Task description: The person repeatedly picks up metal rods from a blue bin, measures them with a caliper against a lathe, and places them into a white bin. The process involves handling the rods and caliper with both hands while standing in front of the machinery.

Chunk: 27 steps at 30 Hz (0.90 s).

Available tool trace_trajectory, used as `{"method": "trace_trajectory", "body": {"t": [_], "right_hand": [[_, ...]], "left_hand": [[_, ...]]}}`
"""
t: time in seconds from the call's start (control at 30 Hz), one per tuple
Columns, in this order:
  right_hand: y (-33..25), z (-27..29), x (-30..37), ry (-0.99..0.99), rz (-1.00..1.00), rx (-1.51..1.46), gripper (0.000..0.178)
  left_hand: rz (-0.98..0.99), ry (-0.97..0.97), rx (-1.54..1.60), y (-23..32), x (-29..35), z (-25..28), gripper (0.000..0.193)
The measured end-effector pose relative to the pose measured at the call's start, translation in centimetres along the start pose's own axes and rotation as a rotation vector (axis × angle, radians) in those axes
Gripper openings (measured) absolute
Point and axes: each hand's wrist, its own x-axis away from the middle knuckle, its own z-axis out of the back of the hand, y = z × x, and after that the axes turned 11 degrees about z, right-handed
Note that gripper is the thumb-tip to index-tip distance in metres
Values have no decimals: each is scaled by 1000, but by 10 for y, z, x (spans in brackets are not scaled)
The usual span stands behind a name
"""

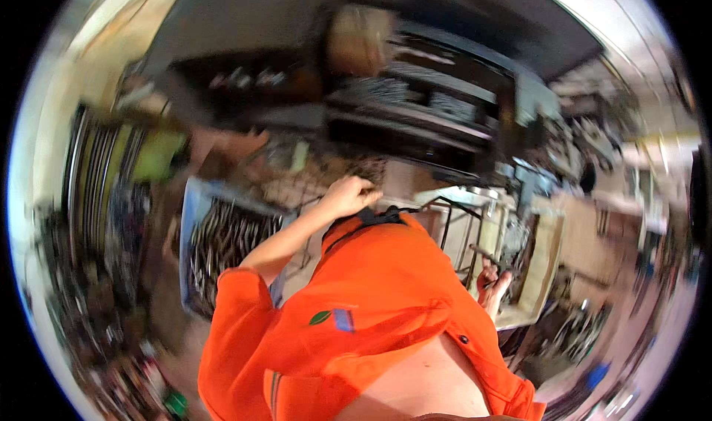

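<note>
My left hand (351, 196) is in front of my waist, above dark straps or cloth on the orange shirt (371, 280). Its fingers are curled in; whether anything small is inside them is hidden. Low at my right side, my right hand (492, 284) is closed around a dark metal piece (489, 256) with a short rod-like end. Blur hides the exact kind of this piece. It is beside a pale-rimmed bin (541, 273) and a dark metal frame (452, 217).
A blue crate (187, 243) full of bent metal parts stands at my left. Ahead is a large dark machine (423, 128) with a brownish block (361, 39) on it. Metal pieces (571, 332) lie in a pile at the right, with more clutter (96, 302) at far left.
</note>
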Motion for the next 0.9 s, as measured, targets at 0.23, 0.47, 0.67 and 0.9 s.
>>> {"method": "trace_trajectory", "body": {"t": [0.23, 0.47, 0.67, 0.9], "right_hand": [[86, -58, 3, -629, -435, 230, 45], [117, -102, 17, -806, -503, 479, 50], [122, -115, 21, -775, -444, 611, 43], [127, -114, 25, -780, -396, 619, 43]], "left_hand": [[410, 655, 282, -96, 76, 39, 28], [657, 949, 825, -292, 153, 58, 25], [1056, 893, 734, -336, 100, 34, 26], [1313, 766, 206, -342, 68, 26, 27]]}}
